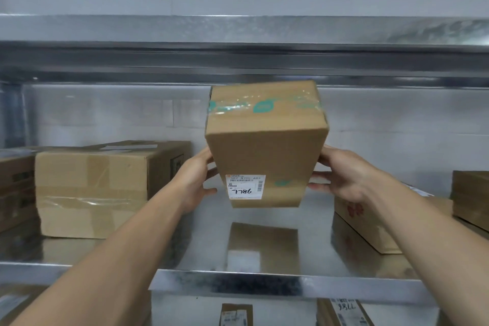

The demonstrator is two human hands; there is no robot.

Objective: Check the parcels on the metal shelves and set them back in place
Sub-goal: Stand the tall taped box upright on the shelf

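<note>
With our left hand [197,180] and right hand [341,174] clasping the parcel [264,151] by its sides above the metal shelf [201,246], we should read its label [244,186], then lower it flat.

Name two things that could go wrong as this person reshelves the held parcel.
The parcel hangs tilted above the shelf, gripped only at its sides by the left hand and right hand, so it might slip. Set down, it could bump the large box or the flat box flanking the gap.
</note>
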